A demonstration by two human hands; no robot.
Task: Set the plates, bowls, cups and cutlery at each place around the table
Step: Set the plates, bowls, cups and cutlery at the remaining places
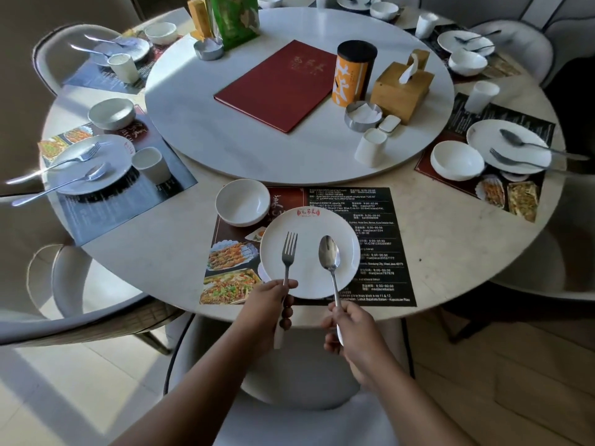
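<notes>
Step in hand, by judgement: cutlery for near place, 6 o'clock on table (450,226). L hand (273,297) curled round handle of fork (288,252), tines over plate (309,278) at approx 9 o'clock of its face, pointing to 12. R hand (347,326) pinching handle of spoon (330,255), its bowl end over plate at approx 3 o'clock. Contact of either piece w/ plate: cannot tell. Plate on placemat (386,220). Bowl (242,202) just beside plate rim at 10 o'clock, same mat. No cup on this mat. Spare cup (370,148) on turntable (257,149), approx 5 o'clock of its edge. For reference: neighbour plate (109,157) at 9 o'clock of table, fork + spoon laid across it, neighbour bowl (111,114) and neighbour cup (148,164) close by; prob. the pattern to match. Next move calls for lowering both pieces flat onto plate, side by side, handles toward 6, then letting go w/o nudging plate or bowl. After that, likely a reach to 12 for spare cup, to go on mat.
</notes>
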